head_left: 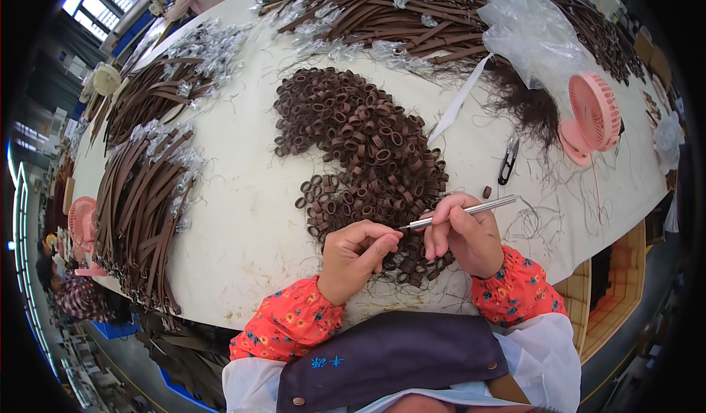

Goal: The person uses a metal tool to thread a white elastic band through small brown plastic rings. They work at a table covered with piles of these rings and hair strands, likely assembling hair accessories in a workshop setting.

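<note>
My right hand (471, 238) grips a slim silver pen-shaped tool (478, 208) between thumb and fingers, its thin tip pointing left. That tip meets the fingertips of my left hand (358, 257), which are pinched together. Whatever the left fingers hold is too small and hidden to make out. Directly beyond both hands lies a big heap of small brown strap loops (360, 130), with some spread under and between the hands. One loose brown loop (487, 191) sits apart, just past my right hand. Black-handled thread snips (508, 161) rest farther off on the right.
Bundles of brown straps (143, 214) with clear plastic wrapping lie at the left; more straps (412, 19) cover the far side. A pink fan (592, 115) stands at the right near a clear plastic bag (533, 34). Loose threads litter the white table (243, 214).
</note>
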{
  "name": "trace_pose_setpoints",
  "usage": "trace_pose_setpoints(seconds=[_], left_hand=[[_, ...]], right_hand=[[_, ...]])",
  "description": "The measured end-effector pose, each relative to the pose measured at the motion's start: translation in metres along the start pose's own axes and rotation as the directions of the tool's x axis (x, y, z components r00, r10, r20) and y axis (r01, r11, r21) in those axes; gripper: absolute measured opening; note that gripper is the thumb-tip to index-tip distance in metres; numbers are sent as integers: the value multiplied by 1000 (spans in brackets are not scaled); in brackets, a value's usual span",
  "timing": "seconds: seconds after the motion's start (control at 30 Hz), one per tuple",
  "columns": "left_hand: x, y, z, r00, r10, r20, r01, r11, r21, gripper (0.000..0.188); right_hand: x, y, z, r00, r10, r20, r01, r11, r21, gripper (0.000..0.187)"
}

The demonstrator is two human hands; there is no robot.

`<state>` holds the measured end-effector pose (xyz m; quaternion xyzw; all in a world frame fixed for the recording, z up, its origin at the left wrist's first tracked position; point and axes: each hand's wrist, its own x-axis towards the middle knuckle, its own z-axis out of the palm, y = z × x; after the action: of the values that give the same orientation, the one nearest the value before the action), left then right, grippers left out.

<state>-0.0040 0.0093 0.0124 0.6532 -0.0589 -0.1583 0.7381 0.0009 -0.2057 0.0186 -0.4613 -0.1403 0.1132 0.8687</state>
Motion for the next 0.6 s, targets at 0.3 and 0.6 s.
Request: trace_pose_setpoints(seconds=[0.3,0.6], left_hand=[[6,14,-5,744,283,605,-572,738,357,19],[18,9,-18,826,333,454,-548,287,786,40]], right_hand=[[5,-2,-7,966,-172,-194,127,966,-227,26],[0,-2,1,967,-254,-35,179,767,-616,22]])
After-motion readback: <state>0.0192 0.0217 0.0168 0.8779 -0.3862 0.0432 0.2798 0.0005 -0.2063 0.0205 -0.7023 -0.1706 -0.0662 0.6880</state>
